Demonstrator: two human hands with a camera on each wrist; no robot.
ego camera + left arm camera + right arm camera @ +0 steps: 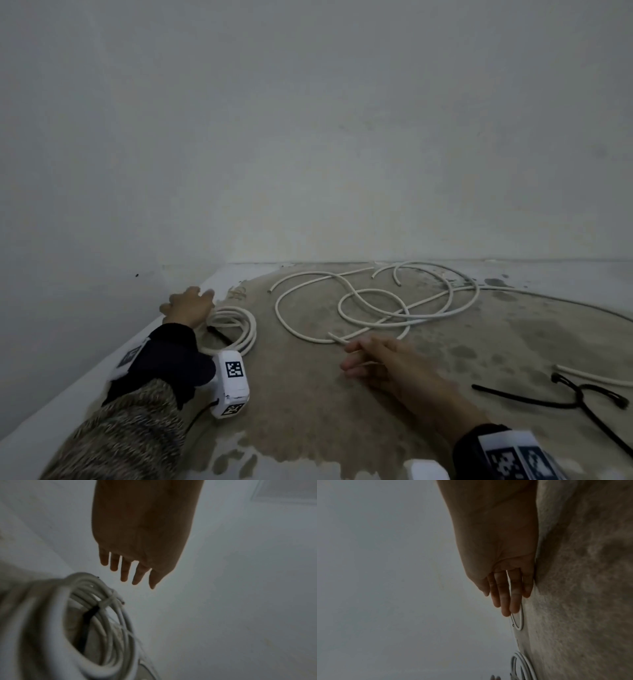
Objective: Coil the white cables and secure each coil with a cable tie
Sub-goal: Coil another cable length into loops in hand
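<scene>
One tied coil of white round cable [236,325] done by floor's left edge, left hand [188,305] open beside it; loose white cable [373,308] uncoiled, right hand [383,363] open, reaching.

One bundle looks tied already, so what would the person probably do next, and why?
Probably close the right hand on the loose cable under its fingertips and start looping it. The coil by the open left hand already wears a tie, while this cable sprawls untied.

Stained floor [308,404]; tied coil [236,325]; loose cable [373,308]; black ties [579,397]
</scene>
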